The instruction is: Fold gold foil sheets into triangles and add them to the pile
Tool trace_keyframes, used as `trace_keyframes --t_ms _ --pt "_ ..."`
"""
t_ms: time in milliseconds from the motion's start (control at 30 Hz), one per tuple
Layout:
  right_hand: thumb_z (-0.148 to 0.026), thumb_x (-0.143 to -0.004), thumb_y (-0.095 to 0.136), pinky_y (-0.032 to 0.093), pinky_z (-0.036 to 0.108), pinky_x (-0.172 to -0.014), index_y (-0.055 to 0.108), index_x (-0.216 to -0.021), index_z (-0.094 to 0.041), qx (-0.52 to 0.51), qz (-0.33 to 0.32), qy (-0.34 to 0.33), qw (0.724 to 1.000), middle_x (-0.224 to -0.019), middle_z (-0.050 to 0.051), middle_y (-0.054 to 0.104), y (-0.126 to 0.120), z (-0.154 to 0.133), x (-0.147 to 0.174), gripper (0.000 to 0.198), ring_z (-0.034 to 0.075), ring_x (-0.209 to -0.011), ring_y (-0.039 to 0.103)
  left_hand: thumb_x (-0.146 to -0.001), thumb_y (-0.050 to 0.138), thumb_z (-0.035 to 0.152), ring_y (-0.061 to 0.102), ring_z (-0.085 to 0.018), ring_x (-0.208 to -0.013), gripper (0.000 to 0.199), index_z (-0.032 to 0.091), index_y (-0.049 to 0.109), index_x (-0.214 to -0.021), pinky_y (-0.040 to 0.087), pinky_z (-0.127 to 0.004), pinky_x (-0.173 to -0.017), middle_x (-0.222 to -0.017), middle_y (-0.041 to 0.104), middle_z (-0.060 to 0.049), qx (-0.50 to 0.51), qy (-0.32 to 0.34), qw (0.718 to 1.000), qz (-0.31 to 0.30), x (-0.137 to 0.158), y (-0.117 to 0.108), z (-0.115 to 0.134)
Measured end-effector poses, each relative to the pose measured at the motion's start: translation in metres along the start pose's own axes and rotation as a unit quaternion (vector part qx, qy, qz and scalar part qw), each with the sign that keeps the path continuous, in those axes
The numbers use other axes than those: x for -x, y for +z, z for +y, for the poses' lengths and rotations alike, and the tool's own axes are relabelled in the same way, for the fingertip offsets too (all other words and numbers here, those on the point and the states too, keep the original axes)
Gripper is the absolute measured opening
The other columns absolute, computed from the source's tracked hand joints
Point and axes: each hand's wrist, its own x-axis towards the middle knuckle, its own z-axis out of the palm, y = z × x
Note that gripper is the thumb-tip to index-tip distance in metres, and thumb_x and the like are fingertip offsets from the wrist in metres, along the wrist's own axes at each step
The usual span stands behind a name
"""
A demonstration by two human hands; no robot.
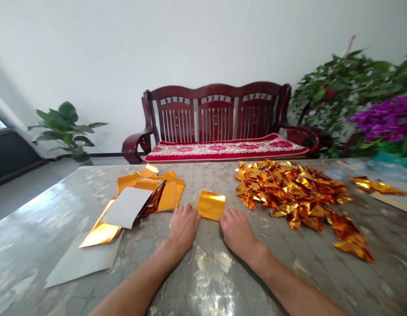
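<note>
A gold foil paper, looking folded over, lies on the table between my two hands. My left hand pinches its lower left edge, fingers closed. At the right edge my right hand grips the same paper, its fingers curled in. Left of my left hand is a loose stack of gold foil sheets, with a pale sheet lying face down on top. To the right of my right hand spreads a heap of folded gold foil pieces. My fingertips are partly hidden behind the knuckles.
The patterned table has a glossy covering. Pale sheets lie at its left. A single folded gold piece rests at the far right, near clear plastic. Beyond stand a wooden bench and plants.
</note>
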Motion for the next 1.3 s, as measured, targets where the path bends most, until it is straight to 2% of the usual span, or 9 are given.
trace_keyframes --t_ms 133,267,400,533,733,933,1033,1133,1300 --pt "-0.007 -0.084 0.052 0.036 0.037 -0.075 0.072 -0.088 -0.013 -0.020 -0.006 0.008 1.000 -0.091 0.014 0.065 -0.005 -0.013 0.007 0.021 0.026 -0.090 0.058 -0.093 0.054 0.040 0.061 -0.027 -0.097 0.026 0.018 0.066 -0.101 0.045 -0.037 -0.083 -0.100 0.063 -0.010 0.015 -0.053 0.998 -0.009 -0.008 0.000 -0.005" --pt "-0.008 -0.085 0.050 0.037 0.037 -0.075 0.072 -0.088 -0.013 -0.028 -0.020 0.023 0.999 -0.092 0.014 0.065 -0.008 -0.017 0.008 0.022 0.027 -0.091 0.059 -0.088 0.061 0.045 0.062 -0.028 -0.097 0.033 0.016 0.064 -0.103 0.045 -0.037 -0.083 -0.101 0.063 -0.012 0.007 -0.087 0.996 -0.022 -0.008 -0.004 -0.004" --pt "-0.008 -0.084 0.050 0.038 0.037 -0.074 0.072 -0.088 -0.013 -0.032 -0.026 0.028 0.999 -0.093 0.015 0.065 -0.009 -0.017 0.007 0.023 0.027 -0.092 0.059 -0.089 0.059 0.044 0.062 -0.029 -0.100 0.032 0.014 0.065 -0.099 0.046 -0.038 -0.084 -0.103 0.062 -0.014 0.022 -0.090 0.995 -0.048 -0.005 -0.007 -0.004" --pt "-0.008 -0.084 0.050 0.038 0.037 -0.074 0.072 -0.089 -0.013 -0.033 -0.025 0.028 0.999 -0.093 0.015 0.065 -0.009 -0.017 0.007 0.023 0.027 -0.092 0.059 -0.088 0.060 0.040 0.060 -0.028 -0.102 0.025 0.016 0.065 -0.095 0.045 -0.037 -0.087 -0.105 0.061 -0.013 0.053 -0.076 0.995 -0.046 -0.001 -0.004 -0.003" --pt "-0.009 -0.085 0.049 0.039 0.034 -0.074 0.072 -0.089 -0.014 -0.040 -0.031 0.035 0.998 -0.094 0.015 0.065 -0.010 -0.016 0.007 0.023 0.025 -0.093 0.059 -0.085 0.065 0.031 0.057 -0.026 -0.108 0.031 0.014 0.058 -0.110 0.043 -0.036 -0.094 -0.111 0.059 -0.012 0.092 -0.055 0.993 -0.041 0.002 -0.002 0.000" --pt "-0.011 -0.087 0.049 0.038 0.033 -0.074 0.071 -0.088 -0.015 -0.048 -0.022 0.038 0.998 -0.093 0.013 0.065 -0.008 -0.013 0.007 0.023 0.023 -0.092 0.058 -0.085 0.063 0.028 0.062 -0.024 -0.104 0.042 0.017 0.049 -0.123 0.046 -0.031 -0.084 -0.117 0.057 -0.011 0.143 -0.080 0.983 -0.078 0.000 -0.005 -0.001" --pt "-0.011 -0.088 0.048 0.038 0.032 -0.073 0.070 -0.087 -0.016 -0.053 -0.013 0.043 0.998 -0.094 0.012 0.065 -0.004 -0.010 0.006 0.023 0.022 -0.092 0.058 -0.083 0.063 0.026 0.063 -0.023 -0.106 0.050 0.019 0.046 -0.130 0.045 -0.029 -0.084 -0.122 0.057 -0.011 0.181 -0.092 0.976 -0.075 -0.002 -0.001 -0.004" --pt "-0.012 -0.090 0.047 0.038 0.031 -0.073 0.070 -0.087 -0.018 -0.062 -0.003 0.053 0.997 -0.094 0.010 0.065 -0.001 -0.008 0.004 0.023 0.021 -0.091 0.059 -0.080 0.065 0.025 0.063 -0.022 -0.104 0.052 0.020 0.047 -0.129 0.044 -0.028 -0.084 -0.113 0.064 -0.008 0.214 -0.093 0.970 -0.070 -0.003 0.003 -0.008" --pt "-0.015 -0.092 0.048 0.040 0.031 -0.078 0.070 -0.088 -0.020 -0.107 0.030 0.073 0.991 -0.094 0.008 0.067 0.003 -0.002 0.001 0.023 0.021 -0.093 0.059 -0.077 0.064 0.022 0.067 -0.020 -0.081 0.056 0.023 0.046 -0.130 0.043 -0.026 -0.069 -0.084 0.069 0.001 0.273 -0.122 0.953 -0.055 -0.004 0.009 -0.013"
